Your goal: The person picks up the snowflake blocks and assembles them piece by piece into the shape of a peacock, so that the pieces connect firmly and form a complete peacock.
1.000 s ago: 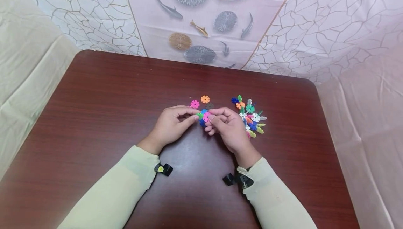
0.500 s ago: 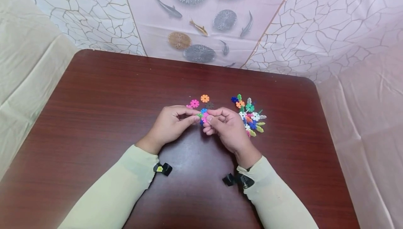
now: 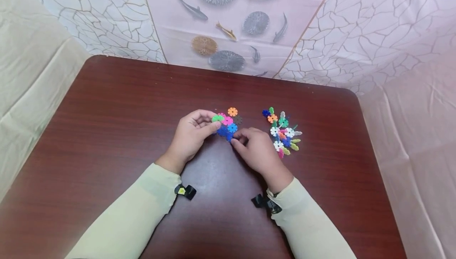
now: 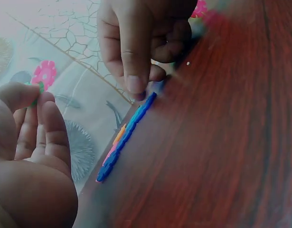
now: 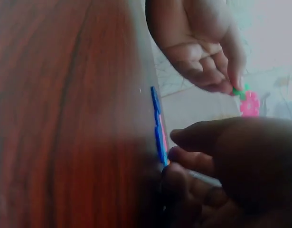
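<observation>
My left hand (image 3: 189, 138) pinches a green flower-shaped disc (image 3: 217, 119) between thumb and fingertips, held up off the table. Joined to it at an angle is a pink disc (image 5: 249, 104), which sticks out past the fingertips. Below lie dark blue discs (image 3: 222, 131) and a lighter blue disc (image 3: 233, 127), flat on the table. Close by, my right hand (image 3: 258, 152) has its thumb and forefinger tips apart, right at the edge of the nearest dark blue disc. Its other fingers are bent under the palm.
Behind the hands lie an orange disc (image 3: 232, 111) and a dark grey-brown disc (image 3: 238, 120). Right of the right hand stands a cluster of joined discs (image 3: 281, 132) in many colours. The brown table (image 3: 124, 104) meets patterned cloth at its far edge.
Both hands were together on the green and pink discs. The right hand has let go and moved down to the blue discs; the left has lifted the joined pair away, up and left.
</observation>
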A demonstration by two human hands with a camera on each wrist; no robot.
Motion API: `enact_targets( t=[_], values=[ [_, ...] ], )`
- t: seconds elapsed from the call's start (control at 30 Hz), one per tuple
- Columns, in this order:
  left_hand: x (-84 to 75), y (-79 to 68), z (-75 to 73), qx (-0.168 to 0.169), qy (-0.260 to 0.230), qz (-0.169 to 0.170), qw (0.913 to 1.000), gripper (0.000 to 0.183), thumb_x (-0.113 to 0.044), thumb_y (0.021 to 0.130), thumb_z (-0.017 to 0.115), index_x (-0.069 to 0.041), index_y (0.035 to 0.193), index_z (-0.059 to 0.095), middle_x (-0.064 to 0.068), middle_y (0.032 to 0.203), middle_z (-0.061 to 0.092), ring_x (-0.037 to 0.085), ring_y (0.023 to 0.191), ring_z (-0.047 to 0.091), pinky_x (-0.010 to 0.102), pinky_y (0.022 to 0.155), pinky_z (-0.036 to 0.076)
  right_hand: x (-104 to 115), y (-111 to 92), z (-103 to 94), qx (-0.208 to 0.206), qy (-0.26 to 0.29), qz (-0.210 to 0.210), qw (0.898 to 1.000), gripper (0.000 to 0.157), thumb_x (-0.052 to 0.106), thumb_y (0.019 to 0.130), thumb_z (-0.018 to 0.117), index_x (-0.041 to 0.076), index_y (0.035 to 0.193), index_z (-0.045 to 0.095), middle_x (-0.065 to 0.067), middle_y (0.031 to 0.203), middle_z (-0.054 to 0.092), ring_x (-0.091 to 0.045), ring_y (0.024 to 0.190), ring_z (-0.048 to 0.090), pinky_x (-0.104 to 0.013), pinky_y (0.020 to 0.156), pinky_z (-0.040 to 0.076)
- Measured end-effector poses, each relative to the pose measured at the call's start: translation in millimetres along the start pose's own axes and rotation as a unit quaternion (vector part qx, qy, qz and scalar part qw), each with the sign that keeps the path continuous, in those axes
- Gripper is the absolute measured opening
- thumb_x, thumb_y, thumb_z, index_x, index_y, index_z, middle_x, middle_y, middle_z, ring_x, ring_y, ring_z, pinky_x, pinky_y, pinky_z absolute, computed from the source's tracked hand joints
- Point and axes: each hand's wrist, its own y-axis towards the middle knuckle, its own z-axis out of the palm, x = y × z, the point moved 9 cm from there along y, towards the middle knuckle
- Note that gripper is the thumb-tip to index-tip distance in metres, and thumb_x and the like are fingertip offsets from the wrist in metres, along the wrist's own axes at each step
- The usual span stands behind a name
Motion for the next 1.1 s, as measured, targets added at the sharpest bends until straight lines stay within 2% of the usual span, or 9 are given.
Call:
enact_targets(
  t=[0.17,0.43,0.53,0.63,0.7,0.8,0.9,0.97,1.1],
  values=[
    [1.0,0.0,1.5,0.001,-0.049,-0.007,0.9988,0.015,-0.004,0.104,0.08,0.001,0.118,0.077,0.004,0.102,0.081,0.012,0.086,0.079,0.025,0.085,0.068,-1,-2,-0.2,0.009,-0.038,0.015,0.999,0.019,0.032,0.099,0.089,0.017,0.098,0.077,-0.001,0.09,0.069,-0.018,0.081,0.062,-0.038,0.074,0.057],
    [0.1,1.1,2.4,0.004,-0.06,-0.008,0.9982,0.04,-0.001,0.105,0.077,0.014,0.141,0.068,0.002,0.107,0.081,0.009,0.088,0.08,0.025,0.089,0.068,-6,-3,-2.2,0.058,-0.028,0.059,0.996,0.032,0.032,0.098,0.09,0.013,0.117,0.073,-0.005,0.099,0.068,-0.023,0.089,0.063,-0.042,0.082,0.06],
    [2.0,3.8,1.5,-0.001,-0.059,-0.007,0.9982,0.036,0.001,0.102,0.08,0.009,0.136,0.071,0.001,0.103,0.08,0.009,0.089,0.079,0.025,0.088,0.068,-9,-3,-5.0,0.071,0.004,0.054,0.996,0.024,0.028,0.1,0.087,0.016,0.113,0.071,-0.003,0.097,0.07,-0.021,0.086,0.065,-0.042,0.081,0.06],
    [4.2,4.8,0.0,-0.008,-0.054,-0.01,0.9984,0.026,0.002,0.099,0.084,0.001,0.123,0.076,0.001,0.098,0.079,0.01,0.088,0.078,0.023,0.086,0.067,-10,-2,-11.3,0.065,0.097,0.043,0.992,0.015,0.021,0.104,0.084,0.018,0.112,0.072,-0.003,0.093,0.074,-0.02,0.08,0.07,-0.039,0.076,0.062],
    [5.5,4.1,-0.8,-0.01,-0.041,-0.013,0.999,0.021,-0.002,0.098,0.086,-0.002,0.118,0.078,0.001,0.098,0.08,0.011,0.088,0.077,0.023,0.084,0.067,-11,-2,-16.7,0.048,0.203,0.042,0.977,0.015,0.016,0.105,0.082,0.013,0.117,0.074,-0.008,0.097,0.076,-0.02,0.081,0.076,-0.036,0.078,0.067],
    [6.6,0.8,-0.6,-0.003,-0.009,-0.019,0.9998,0.021,-0.01,0.1,0.087,-0.004,0.118,0.082,0.004,0.101,0.083,0.016,0.089,0.079,0.026,0.085,0.068,-15,0,-21.8,0.014,0.366,0.054,0.929,0.024,0.009,0.103,0.083,0.004,0.125,0.075,-0.016,0.105,0.079,-0.026,0.09,0.084,-0.036,0.085,0.071],
    [4.9,-0.8,2.7,0.01,0.04,-0.013,0.9991,0.023,-0.017,0.101,0.088,-0.007,0.121,0.085,0.006,0.107,0.085,0.021,0.091,0.081,0.027,0.084,0.068,-19,2,-21.7,-0.007,0.456,0.077,0.886,0.027,0.007,0.103,0.082,0.0,0.127,0.073,-0.022,0.11,0.079,-0.029,0.096,0.087,-0.04,0.086,0.071],
    [3.8,-1.6,6.0,0.02,0.077,-0.004,0.9968,0.023,-0.019,0.1,0.088,-0.009,0.121,0.086,0.007,0.11,0.086,0.021,0.093,0.082,0.025,0.083,0.067,-21,3,-20.1,-0.009,0.469,0.087,0.879,0.025,0.01,0.104,0.082,0.0,0.125,0.072,-0.026,0.11,0.08,-0.029,0.094,0.087,-0.041,0.082,0.071],
    [0.6,-3.3,12.3,0.033,0.137,0.024,0.9898,0.02,-0.019,0.099,0.09,-0.013,0.118,0.088,0.006,0.112,0.086,0.015,0.093,0.082,0.021,0.082,0.066,-21,3,-16.5,0.001,0.478,0.084,0.874,0.023,0.012,0.107,0.079,0.001,0.123,0.067,-0.031,0.109,0.08,-0.023,0.083,0.086,-0.041,0.076,0.072]
  ],
)
